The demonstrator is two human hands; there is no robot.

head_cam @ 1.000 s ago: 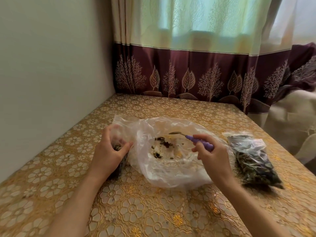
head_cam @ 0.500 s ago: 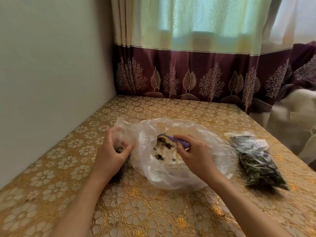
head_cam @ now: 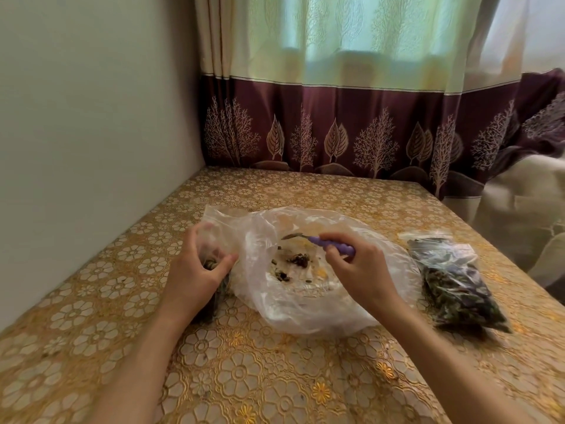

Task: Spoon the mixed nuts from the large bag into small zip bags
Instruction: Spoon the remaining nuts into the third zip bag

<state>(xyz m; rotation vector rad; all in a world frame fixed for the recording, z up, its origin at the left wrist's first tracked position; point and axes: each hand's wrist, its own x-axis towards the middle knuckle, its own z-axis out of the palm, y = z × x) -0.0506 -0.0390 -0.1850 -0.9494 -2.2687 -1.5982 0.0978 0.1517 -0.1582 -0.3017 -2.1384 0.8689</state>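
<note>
A large clear plastic bag (head_cam: 305, 304) lies open in the middle of the table, with a few dark nuts (head_cam: 298, 260) scattered inside. My right hand (head_cam: 359, 270) grips the purple handle of a spoon (head_cam: 331, 245); its metal bowl hangs above the nuts, pointing left. At the large bag's left side my left hand (head_cam: 195, 276) holds a small zip bag (head_cam: 215, 296) upright by its mouth. Dark nuts show inside it; most of it is hidden by the hand.
A filled zip bag (head_cam: 452, 280) of dark nuts lies on the gold floral tablecloth (head_cam: 244, 377) to the right. A wall stands along the table's left, a curtain (head_cam: 336, 133) at the back, and a pale covered seat (head_cam: 519, 209) to the right.
My right hand has drawn the spoon up and to the right, out of the nuts in the large bag. My left hand keeps its hold on the small bag.
</note>
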